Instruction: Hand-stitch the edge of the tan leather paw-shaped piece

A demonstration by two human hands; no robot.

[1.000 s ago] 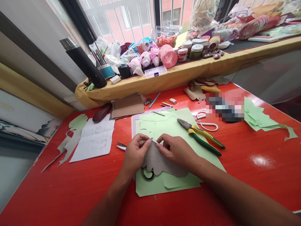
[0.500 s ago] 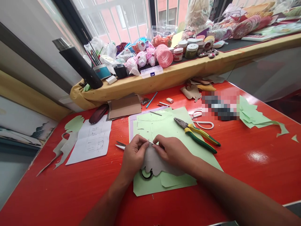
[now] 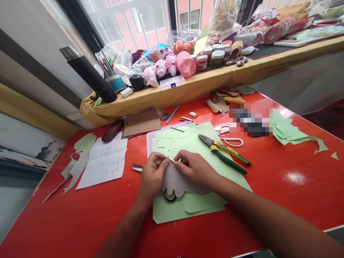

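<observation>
My left hand [image 3: 152, 171] pinches the upper edge of a grey sheet with a scalloped lower edge [image 3: 180, 182]. Between the fingertips of my right hand [image 3: 194, 165] is a thin silver rod-like tool [image 3: 171, 159], its tip against the sheet's edge by my left thumb. Just what tool it is, I cannot tell. Under the sheet lie scissors; one dark handle loop [image 3: 170, 196] shows below it, and blades [image 3: 137, 167] poke out left of my left hand. Light green paper sheets [image 3: 168, 212] lie beneath everything.
Pliers with green and yellow handles [image 3: 225, 152] lie right of my hands, beside white-handled scissors [image 3: 232, 141]. To the left are a drawn-on white paper [image 3: 103, 165] and a dark glasses case-like object [image 3: 112, 131]. A black thermos [image 3: 91, 75] and paint jars [image 3: 217, 58] line the sill.
Both hands and the grey sheet have risen slightly. The silver tool's tip has shifted a little toward my left thumb, and more of the rod shows.
</observation>
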